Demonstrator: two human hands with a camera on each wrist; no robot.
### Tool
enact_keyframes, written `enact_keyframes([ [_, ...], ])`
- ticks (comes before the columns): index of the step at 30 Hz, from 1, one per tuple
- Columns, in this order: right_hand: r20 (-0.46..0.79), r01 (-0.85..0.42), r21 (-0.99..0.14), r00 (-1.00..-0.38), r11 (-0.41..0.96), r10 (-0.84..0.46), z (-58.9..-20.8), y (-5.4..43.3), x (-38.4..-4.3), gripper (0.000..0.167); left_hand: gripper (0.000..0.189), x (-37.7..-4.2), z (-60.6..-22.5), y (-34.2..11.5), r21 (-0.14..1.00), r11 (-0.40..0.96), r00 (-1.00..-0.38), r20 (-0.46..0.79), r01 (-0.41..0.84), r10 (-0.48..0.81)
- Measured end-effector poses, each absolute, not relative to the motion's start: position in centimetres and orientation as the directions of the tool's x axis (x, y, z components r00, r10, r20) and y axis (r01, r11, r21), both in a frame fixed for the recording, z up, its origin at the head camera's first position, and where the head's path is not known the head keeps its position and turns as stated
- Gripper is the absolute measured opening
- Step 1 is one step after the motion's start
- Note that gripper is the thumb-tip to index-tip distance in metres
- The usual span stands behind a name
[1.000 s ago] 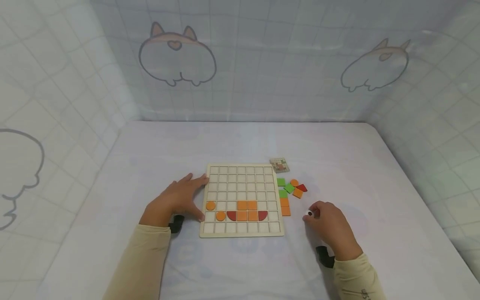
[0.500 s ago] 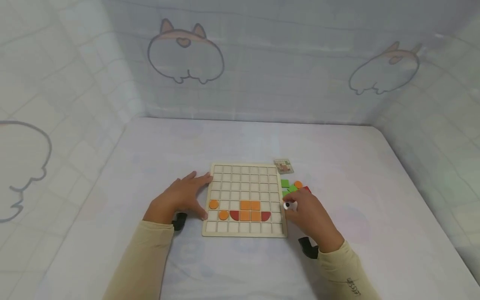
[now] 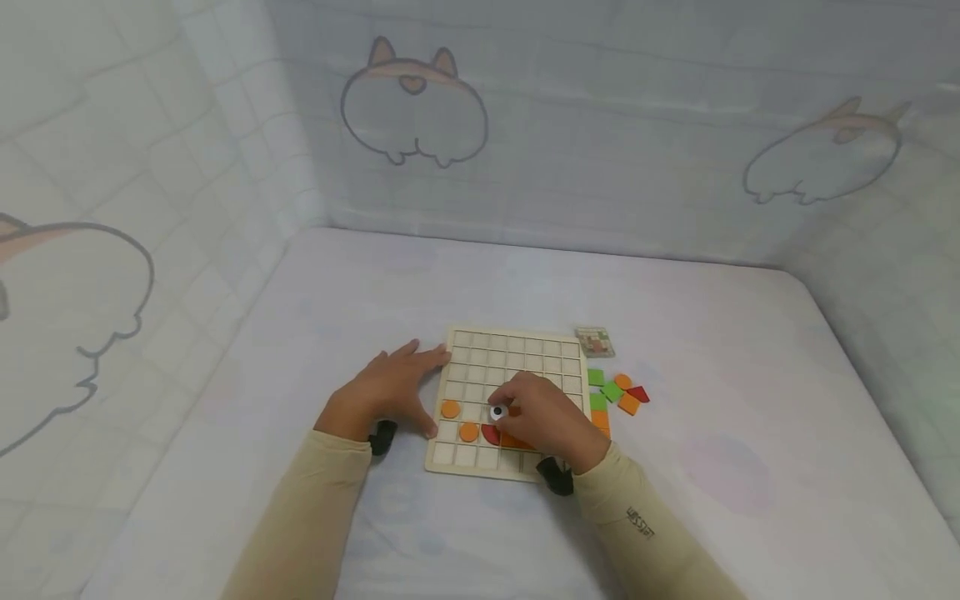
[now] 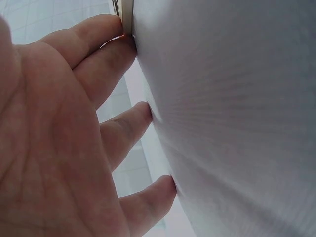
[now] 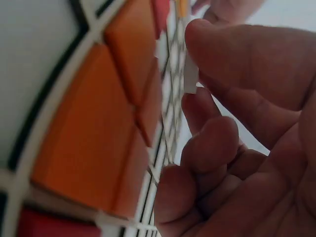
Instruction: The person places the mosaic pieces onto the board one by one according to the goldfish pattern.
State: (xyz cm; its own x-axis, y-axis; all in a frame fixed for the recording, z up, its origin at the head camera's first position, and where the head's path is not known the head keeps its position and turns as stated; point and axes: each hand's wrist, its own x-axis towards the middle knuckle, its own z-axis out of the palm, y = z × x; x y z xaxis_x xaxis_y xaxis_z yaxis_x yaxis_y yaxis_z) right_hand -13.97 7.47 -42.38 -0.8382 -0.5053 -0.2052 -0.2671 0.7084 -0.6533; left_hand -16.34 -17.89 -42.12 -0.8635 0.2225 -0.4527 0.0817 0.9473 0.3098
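A wooden grid board [image 3: 517, 343] lies on the table. My left hand [image 3: 390, 390] spreads along its left side, thumb and fingertips touching the edge; the left wrist view shows the other fingertips [image 4: 144, 111] on the white surface. Between thumb and fingers my right hand [image 3: 551, 421] pinches a white disc with a black dot [image 3: 498, 412], held over the board; its pale edge [image 5: 190, 78] shows in the right wrist view. Orange discs [image 3: 450, 408] and a red curved tile [image 3: 491, 433] sit in cells. The orange square tiles [image 3: 516, 441] are partly hidden under my right hand.
Right of the board lie green square tiles [image 3: 612, 392], orange squares [image 3: 629, 404], an orange disc [image 3: 622, 381] and a red piece [image 3: 638, 394]. A small patterned card [image 3: 595, 342] rests by the upper right corner. Printed cloth walls [image 3: 585, 150] stand behind and beside.
My right hand has carried the white disc leftward, from the table right of the board to above its middle. My left hand stays at the board's left edge. The head view has shifted slightly.
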Motion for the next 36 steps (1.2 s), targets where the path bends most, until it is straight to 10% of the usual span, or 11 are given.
enact_keyframes([
  [20, -0.23, -0.296, -0.636, -0.809, 0.713, -0.541, -43.0, 6.2, -14.7, 0.031, 0.123, -16.3, -42.0, -17.5, 0.283, 0.957, -0.862, -0.467, 0.066, 0.198],
  [36, -0.201, -0.055, -0.655, -0.948, 0.753, -0.245, -42.4, 16.1, -11.8, 0.035, 0.125, -16.3, -41.7, -17.0, 0.283, 0.958, -0.868, -0.468, 0.034, 0.169],
])
